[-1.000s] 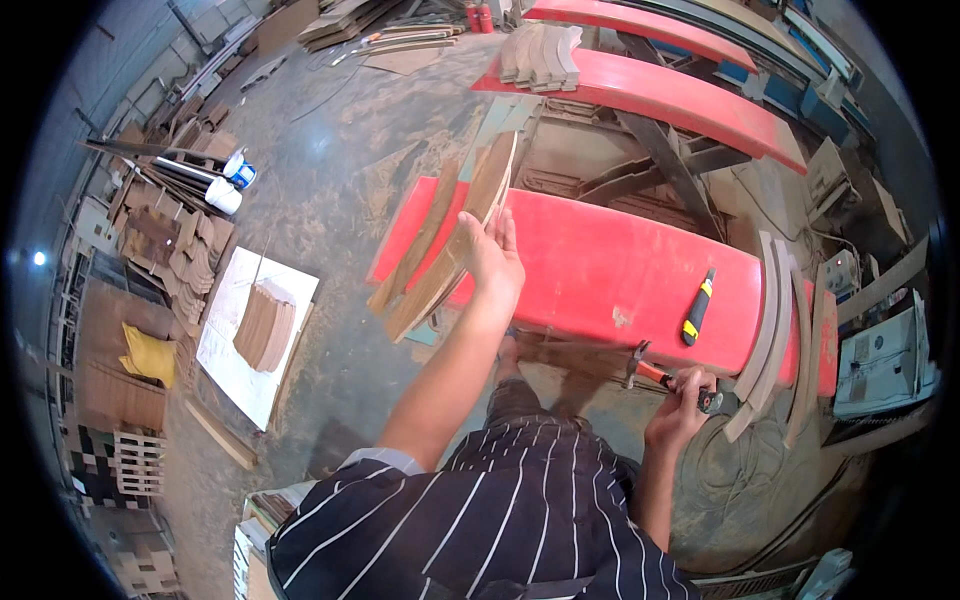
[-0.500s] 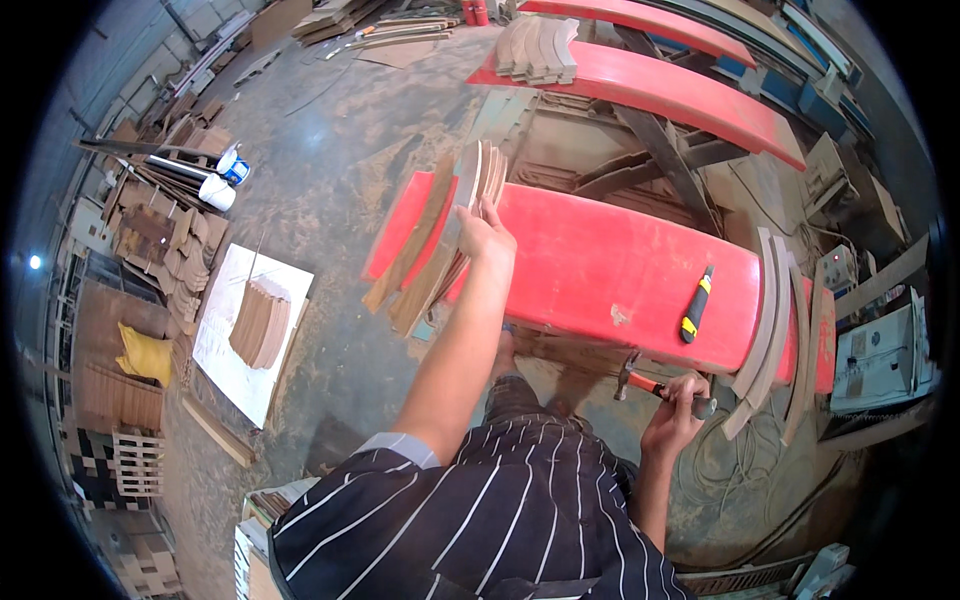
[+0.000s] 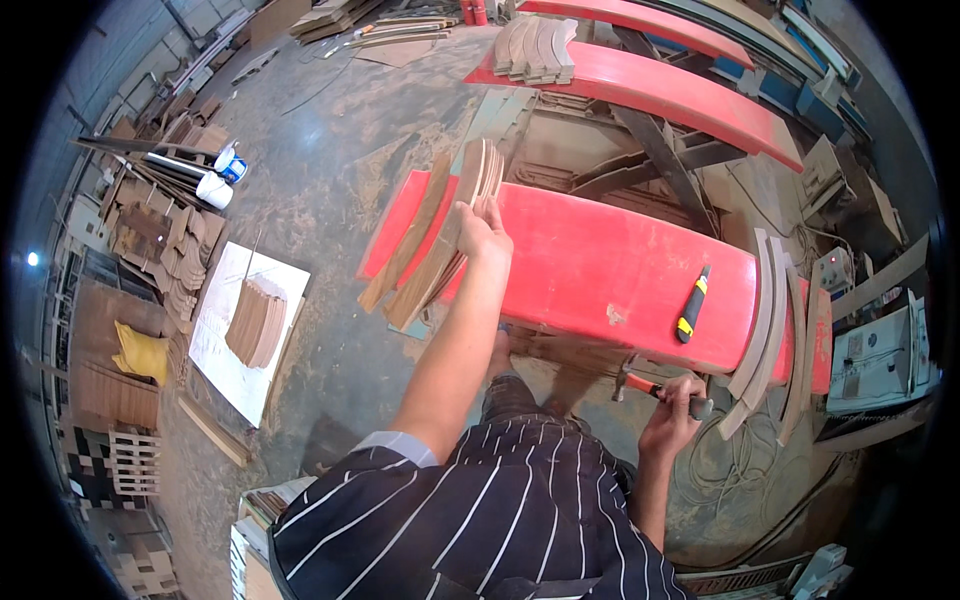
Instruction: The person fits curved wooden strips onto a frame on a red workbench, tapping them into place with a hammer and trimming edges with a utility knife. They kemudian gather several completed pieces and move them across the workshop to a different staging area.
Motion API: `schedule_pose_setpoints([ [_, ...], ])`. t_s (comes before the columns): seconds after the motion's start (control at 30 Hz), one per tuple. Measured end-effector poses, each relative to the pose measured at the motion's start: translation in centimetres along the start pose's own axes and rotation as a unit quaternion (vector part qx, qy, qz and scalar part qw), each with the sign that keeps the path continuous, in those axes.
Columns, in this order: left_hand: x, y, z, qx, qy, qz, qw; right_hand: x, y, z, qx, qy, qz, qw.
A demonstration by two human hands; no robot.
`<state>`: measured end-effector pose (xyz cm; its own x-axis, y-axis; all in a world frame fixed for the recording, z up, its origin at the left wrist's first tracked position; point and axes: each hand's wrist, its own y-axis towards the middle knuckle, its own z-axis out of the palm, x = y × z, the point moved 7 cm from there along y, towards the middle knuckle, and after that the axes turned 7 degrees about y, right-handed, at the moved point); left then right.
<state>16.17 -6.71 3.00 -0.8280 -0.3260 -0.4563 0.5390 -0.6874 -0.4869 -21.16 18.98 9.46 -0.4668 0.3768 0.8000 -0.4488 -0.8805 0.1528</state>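
My left hand (image 3: 484, 232) grips a stack of curved wooden strips (image 3: 440, 262) standing on edge at the left end of a red bench top (image 3: 610, 260). Its fingers wrap the far side of the stack. Left of it, a single curved strip (image 3: 412, 240) lies across the red surface. In my right hand (image 3: 670, 418) is a hammer (image 3: 640, 384), held by its dark-ended orange handle just off the bench's near edge, its head pointing left. A yellow and black utility knife (image 3: 692, 308) rests on the bench further right.
Curved strips (image 3: 764, 310) lie across the bench's right end. More curved pieces (image 3: 532, 52) sit on a second red bench (image 3: 670, 88) beyond. On the left, a white board (image 3: 222, 345) carries a stack of wood pieces (image 3: 258, 325). A coiled cable (image 3: 738, 462) lies on the floor at right.
The stack in my left hand has turned slightly, showing more of its strips' brown edges and less of the pale face. My right hand and the hammer stay nearly still.
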Motion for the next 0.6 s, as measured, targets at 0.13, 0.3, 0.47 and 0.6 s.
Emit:
schedule_pose_setpoints([
  [0.13, 0.1, 0.3, -0.4, 0.013, 0.005, -0.010, 1.000, -0.2, 0.0, 0.0, 0.005, 0.012, 0.010, 1.000],
  [0.3, 0.7, -1.2, 0.0, 0.098, 0.154, -0.105, 0.978, -0.2, 0.0, -0.1, 0.011, 0.007, 0.013, 1.000],
  [0.47, -2.8, -5.8, 1.0, 0.240, 0.441, 0.074, 0.862, 0.0, 0.1, -0.8, -0.001, 0.007, 0.005, 1.000],
  [0.6, -8.8, -7.7, 2.3, 0.234, 0.727, 0.438, 0.474, 0.3, 0.1, -1.5, -0.015, 0.000, 0.000, 1.000],
])
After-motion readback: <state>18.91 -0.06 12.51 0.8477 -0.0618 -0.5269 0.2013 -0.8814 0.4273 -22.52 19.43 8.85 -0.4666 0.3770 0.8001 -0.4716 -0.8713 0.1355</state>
